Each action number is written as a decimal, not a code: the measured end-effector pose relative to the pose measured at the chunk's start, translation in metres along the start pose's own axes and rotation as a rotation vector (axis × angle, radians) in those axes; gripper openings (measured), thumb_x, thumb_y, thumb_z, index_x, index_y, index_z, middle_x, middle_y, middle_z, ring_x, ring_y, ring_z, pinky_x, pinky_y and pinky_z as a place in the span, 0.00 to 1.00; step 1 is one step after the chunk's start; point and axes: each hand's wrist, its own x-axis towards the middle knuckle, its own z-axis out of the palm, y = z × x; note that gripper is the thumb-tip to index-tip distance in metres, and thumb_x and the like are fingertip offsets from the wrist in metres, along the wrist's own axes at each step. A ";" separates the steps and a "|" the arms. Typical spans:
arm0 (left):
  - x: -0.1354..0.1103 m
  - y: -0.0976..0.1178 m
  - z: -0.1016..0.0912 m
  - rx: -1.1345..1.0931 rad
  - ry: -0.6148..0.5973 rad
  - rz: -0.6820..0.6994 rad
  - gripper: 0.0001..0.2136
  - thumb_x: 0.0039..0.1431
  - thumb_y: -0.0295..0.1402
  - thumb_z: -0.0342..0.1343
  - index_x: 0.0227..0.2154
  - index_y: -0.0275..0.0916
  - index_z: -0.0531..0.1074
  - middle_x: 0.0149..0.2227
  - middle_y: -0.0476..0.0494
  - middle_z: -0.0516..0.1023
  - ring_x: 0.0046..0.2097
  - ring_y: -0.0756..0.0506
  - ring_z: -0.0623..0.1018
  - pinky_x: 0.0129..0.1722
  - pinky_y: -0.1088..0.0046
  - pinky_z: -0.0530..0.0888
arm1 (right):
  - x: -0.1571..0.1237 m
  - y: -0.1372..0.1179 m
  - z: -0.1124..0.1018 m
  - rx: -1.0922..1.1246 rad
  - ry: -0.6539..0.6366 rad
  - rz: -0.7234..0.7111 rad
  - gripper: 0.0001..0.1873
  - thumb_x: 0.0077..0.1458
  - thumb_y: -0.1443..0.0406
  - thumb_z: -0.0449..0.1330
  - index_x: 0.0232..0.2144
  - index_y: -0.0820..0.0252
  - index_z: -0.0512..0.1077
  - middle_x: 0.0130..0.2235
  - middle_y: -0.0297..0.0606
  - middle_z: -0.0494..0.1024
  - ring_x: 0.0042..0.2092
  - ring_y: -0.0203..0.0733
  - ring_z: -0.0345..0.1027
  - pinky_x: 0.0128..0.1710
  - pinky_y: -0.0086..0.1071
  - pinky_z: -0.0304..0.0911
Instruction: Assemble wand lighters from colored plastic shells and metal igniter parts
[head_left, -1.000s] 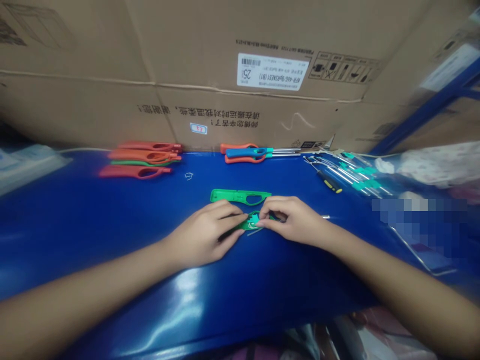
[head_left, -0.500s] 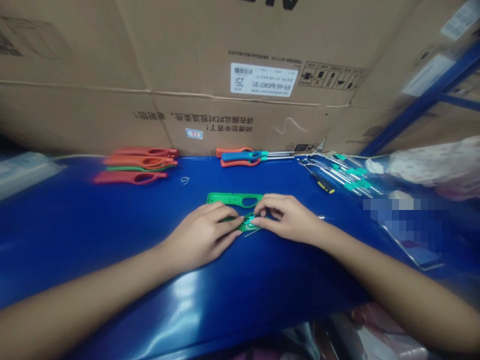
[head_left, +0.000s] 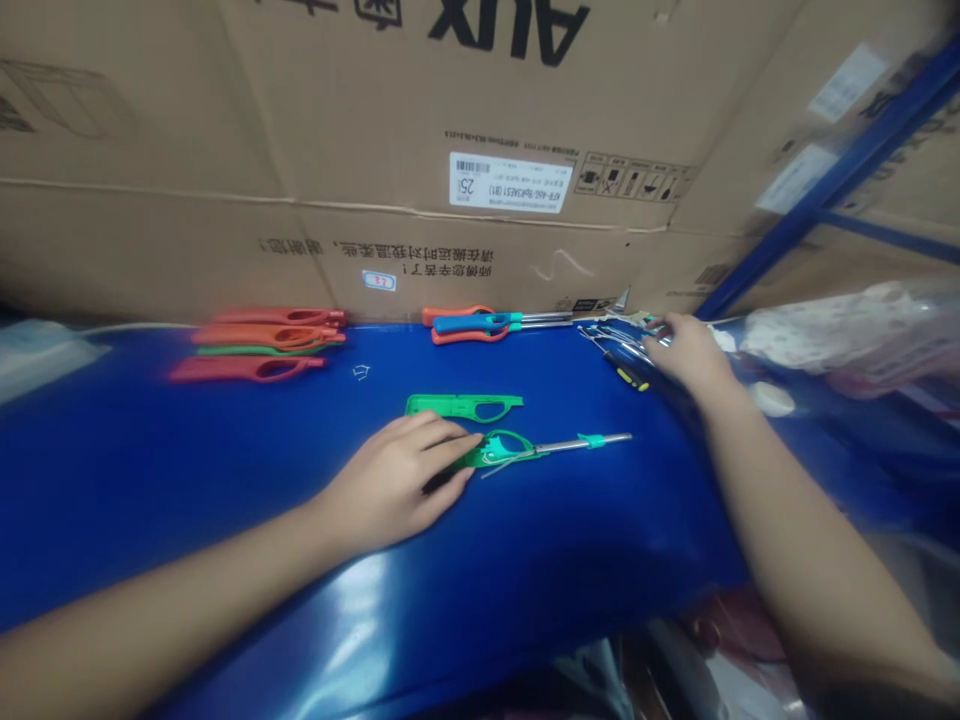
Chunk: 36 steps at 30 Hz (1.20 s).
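My left hand [head_left: 409,475] is closed on the handle end of a green lighter half-shell [head_left: 529,452] on the table. A metal tube [head_left: 570,445] with a teal collar runs out of its right end, and a thin wire lies across it. Just behind lies the other green half-shell [head_left: 465,406], with nothing touching it. My right hand [head_left: 694,350] is at the back right, over a pile of metal lighter tubes [head_left: 634,345] with teal parts. Its thumb and forefinger look apart among the tubes; the other fingers are partly hidden.
A black and yellow screwdriver [head_left: 626,373] lies beside the tubes. Red, orange and green lighter handles [head_left: 262,340] are at the back left. Blue and orange lighters [head_left: 472,323] lie before a large cardboard box [head_left: 360,120]. Small white bits [head_left: 361,372] lie between. A white round item [head_left: 772,398] sits at right.
My right hand has left the green half-shell and moved back and right to the metal tubes. My left hand keeps its hold. The camera view has tilted up slightly.
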 end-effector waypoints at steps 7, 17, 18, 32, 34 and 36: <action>0.000 0.000 -0.001 -0.002 -0.010 -0.001 0.15 0.68 0.34 0.51 0.54 0.40 0.75 0.48 0.40 0.79 0.49 0.41 0.77 0.48 0.59 0.75 | 0.005 0.017 0.008 -0.063 -0.061 0.089 0.12 0.50 0.69 0.58 0.37 0.64 0.78 0.40 0.50 0.80 0.43 0.52 0.73 0.43 0.38 0.64; 0.001 0.002 -0.002 0.000 -0.024 0.000 0.15 0.68 0.33 0.51 0.53 0.41 0.75 0.48 0.42 0.80 0.49 0.41 0.77 0.47 0.61 0.74 | 0.003 0.006 0.013 -0.090 -0.048 0.052 0.12 0.55 0.59 0.58 0.27 0.60 0.75 0.33 0.47 0.80 0.38 0.49 0.72 0.38 0.35 0.62; 0.001 0.001 -0.002 0.000 -0.025 -0.002 0.14 0.68 0.33 0.51 0.53 0.41 0.75 0.48 0.42 0.80 0.49 0.41 0.77 0.47 0.61 0.74 | 0.003 0.006 0.013 -0.099 -0.049 0.053 0.14 0.56 0.57 0.58 0.26 0.60 0.75 0.32 0.47 0.79 0.37 0.49 0.72 0.37 0.36 0.62; 0.000 0.000 0.000 -0.024 -0.024 -0.009 0.14 0.68 0.33 0.51 0.53 0.42 0.75 0.47 0.42 0.79 0.49 0.41 0.77 0.47 0.62 0.74 | 0.036 0.018 0.024 -0.297 -0.084 0.022 0.25 0.58 0.64 0.54 0.56 0.67 0.70 0.54 0.61 0.70 0.53 0.62 0.66 0.49 0.47 0.63; 0.001 0.000 0.000 -0.030 -0.034 -0.014 0.14 0.68 0.33 0.51 0.53 0.42 0.75 0.47 0.42 0.79 0.49 0.41 0.77 0.47 0.61 0.73 | 0.047 0.016 0.024 -0.329 -0.128 -0.018 0.25 0.58 0.66 0.53 0.57 0.65 0.70 0.55 0.60 0.69 0.55 0.62 0.65 0.49 0.46 0.63; 0.001 0.001 -0.001 -0.033 -0.042 -0.023 0.14 0.68 0.33 0.51 0.53 0.42 0.75 0.47 0.42 0.79 0.49 0.41 0.77 0.47 0.61 0.73 | 0.057 0.016 0.022 -0.366 -0.192 -0.084 0.24 0.57 0.67 0.54 0.56 0.60 0.72 0.54 0.56 0.71 0.55 0.60 0.65 0.49 0.44 0.62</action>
